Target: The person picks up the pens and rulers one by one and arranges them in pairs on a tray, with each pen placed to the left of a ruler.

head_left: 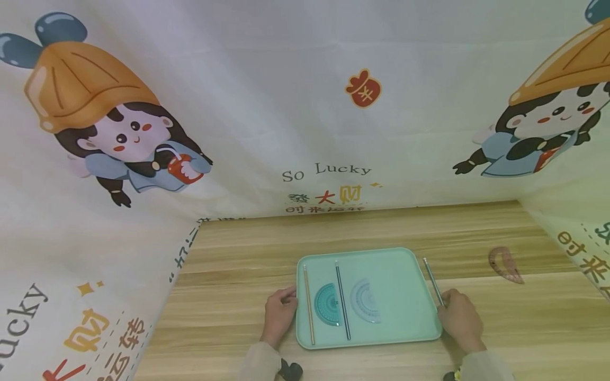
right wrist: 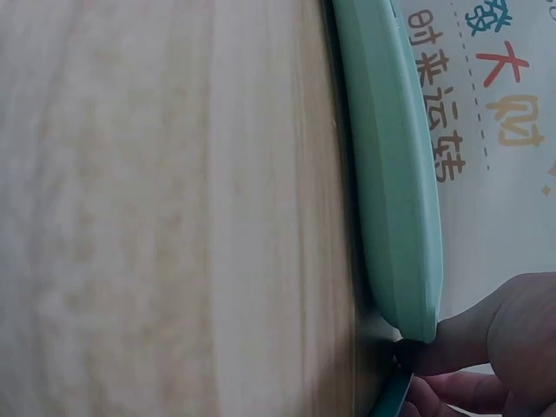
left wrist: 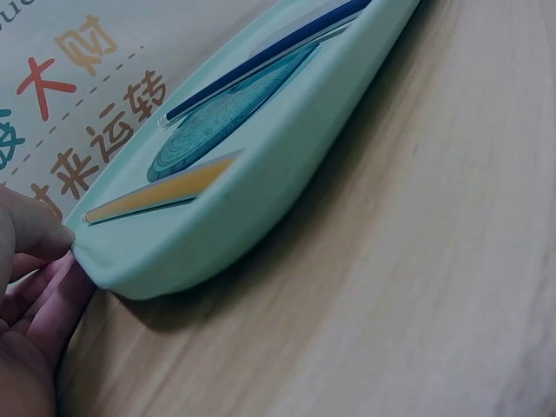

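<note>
A mint-green tray (head_left: 405, 296) lies on the table. On it, from left to right, are a yellow pencil (head_left: 309, 307), a teal protractor (head_left: 328, 304), a dark blue pencil (head_left: 342, 301) and a clear protractor (head_left: 366, 301). At the tray's left edge my left hand (head_left: 278, 316) pinches the rim, thumb on top and fingers beneath in the left wrist view. Beside the right edge, my right hand (head_left: 461, 320) grips the near end of a green pencil (head_left: 432, 280). Its thumb (right wrist: 460, 343) is right at the tray's rim in the right wrist view.
To the right on the wooden table (head_left: 229, 264) lies a pinkish protractor (head_left: 505, 264). A white printed cloth (head_left: 267, 106) hangs behind the table and along both sides.
</note>
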Demonstrator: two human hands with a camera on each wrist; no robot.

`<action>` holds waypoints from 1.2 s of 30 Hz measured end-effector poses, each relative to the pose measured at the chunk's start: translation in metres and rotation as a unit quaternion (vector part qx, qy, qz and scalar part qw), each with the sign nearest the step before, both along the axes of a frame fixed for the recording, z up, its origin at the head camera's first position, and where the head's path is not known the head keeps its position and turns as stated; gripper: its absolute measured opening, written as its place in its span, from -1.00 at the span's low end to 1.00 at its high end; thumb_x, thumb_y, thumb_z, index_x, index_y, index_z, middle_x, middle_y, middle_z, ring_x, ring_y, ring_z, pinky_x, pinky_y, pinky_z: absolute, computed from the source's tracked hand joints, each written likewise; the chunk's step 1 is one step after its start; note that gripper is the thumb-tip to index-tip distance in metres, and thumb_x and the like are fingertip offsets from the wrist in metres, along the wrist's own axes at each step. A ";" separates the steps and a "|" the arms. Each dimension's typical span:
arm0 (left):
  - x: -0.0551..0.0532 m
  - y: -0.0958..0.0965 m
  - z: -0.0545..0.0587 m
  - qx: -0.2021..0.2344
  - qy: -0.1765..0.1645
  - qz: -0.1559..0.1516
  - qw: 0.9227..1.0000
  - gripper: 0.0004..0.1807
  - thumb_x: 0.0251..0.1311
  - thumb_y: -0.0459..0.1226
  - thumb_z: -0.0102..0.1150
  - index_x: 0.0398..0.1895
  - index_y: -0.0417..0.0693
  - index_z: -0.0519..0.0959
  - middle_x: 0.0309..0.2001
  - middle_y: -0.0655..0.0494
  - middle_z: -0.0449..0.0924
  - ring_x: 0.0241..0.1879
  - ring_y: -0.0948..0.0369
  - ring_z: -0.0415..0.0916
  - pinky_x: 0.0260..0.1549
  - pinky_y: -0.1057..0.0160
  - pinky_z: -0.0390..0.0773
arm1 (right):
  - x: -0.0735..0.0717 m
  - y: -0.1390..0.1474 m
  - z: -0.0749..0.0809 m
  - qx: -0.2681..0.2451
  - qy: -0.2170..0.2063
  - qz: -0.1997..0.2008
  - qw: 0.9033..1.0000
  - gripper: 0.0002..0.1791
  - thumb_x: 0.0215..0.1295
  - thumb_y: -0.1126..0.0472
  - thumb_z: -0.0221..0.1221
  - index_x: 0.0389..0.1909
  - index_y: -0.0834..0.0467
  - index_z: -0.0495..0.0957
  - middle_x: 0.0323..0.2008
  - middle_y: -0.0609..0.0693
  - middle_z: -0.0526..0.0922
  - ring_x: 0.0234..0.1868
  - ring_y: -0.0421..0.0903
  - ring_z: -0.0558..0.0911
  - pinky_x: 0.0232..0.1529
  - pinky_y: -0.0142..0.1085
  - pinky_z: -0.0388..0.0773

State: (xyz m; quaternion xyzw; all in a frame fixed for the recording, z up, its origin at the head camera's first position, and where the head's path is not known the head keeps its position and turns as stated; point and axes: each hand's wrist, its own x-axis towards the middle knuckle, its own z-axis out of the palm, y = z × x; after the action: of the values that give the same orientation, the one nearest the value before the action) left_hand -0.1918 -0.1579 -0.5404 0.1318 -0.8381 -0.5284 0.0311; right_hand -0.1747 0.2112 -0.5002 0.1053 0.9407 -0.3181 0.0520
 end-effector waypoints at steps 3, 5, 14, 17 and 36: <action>0.000 0.000 0.000 -0.002 0.000 0.000 1.000 -0.63 0.13 -0.39 0.05 0.03 -0.20 0.58 -0.16 0.00 0.64 -0.08 0.08 0.55 -0.03 0.05 0.56 | 0.000 0.000 0.000 0.002 0.002 0.004 1.000 -0.59 0.13 0.38 0.00 -0.03 0.56 0.40 -0.21 0.43 0.58 -0.44 0.00 0.57 -0.58 -0.29 0.48; 0.000 0.001 0.000 -0.001 0.001 -0.001 1.000 -0.63 0.13 -0.39 0.05 0.03 -0.20 0.58 -0.16 -0.01 0.64 -0.08 0.08 0.55 -0.03 0.05 0.56 | 0.000 0.001 0.000 0.003 0.002 0.006 1.000 -0.58 0.12 0.38 -0.01 -0.03 0.56 0.40 -0.21 0.43 0.58 -0.44 0.01 0.58 -0.58 -0.29 0.48; 0.000 0.002 0.001 -0.001 0.007 0.002 1.000 -0.64 0.12 -0.40 0.06 0.01 -0.21 0.59 -0.17 -0.01 0.64 -0.11 0.09 0.56 -0.06 0.08 0.57 | -0.005 0.009 0.006 -0.032 -0.017 0.003 0.999 -0.57 0.07 0.35 0.01 -0.05 0.56 0.41 -0.28 0.38 0.60 -0.44 0.01 0.58 -0.53 -0.26 0.51; 0.000 0.001 0.001 0.000 0.004 0.003 1.000 -0.64 0.13 -0.39 0.05 0.02 -0.20 0.59 -0.17 -0.01 0.64 -0.10 0.08 0.56 -0.04 0.07 0.57 | -0.006 0.013 0.008 -0.056 -0.005 0.011 0.998 -0.57 0.09 0.36 -0.02 -0.05 0.58 0.40 -0.27 0.40 0.59 -0.39 0.08 0.62 -0.45 -0.18 0.58; 0.001 0.001 0.002 0.008 0.002 0.000 1.000 -0.63 0.13 -0.38 0.06 0.03 -0.19 0.59 -0.16 -0.02 0.65 -0.09 0.07 0.56 -0.03 0.04 0.56 | -0.008 0.013 0.016 -0.267 -0.059 -0.014 0.962 -0.48 0.36 0.22 0.01 0.21 0.48 0.26 -0.05 0.31 0.58 -0.30 -0.22 0.63 -0.23 -0.27 0.66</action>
State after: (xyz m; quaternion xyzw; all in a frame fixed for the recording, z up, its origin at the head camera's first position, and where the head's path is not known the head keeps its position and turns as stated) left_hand -0.1909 -0.1570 -0.5384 0.1305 -0.8337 -0.5357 0.0318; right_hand -0.1829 0.2247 -0.4846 0.1191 0.8153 -0.5517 0.1297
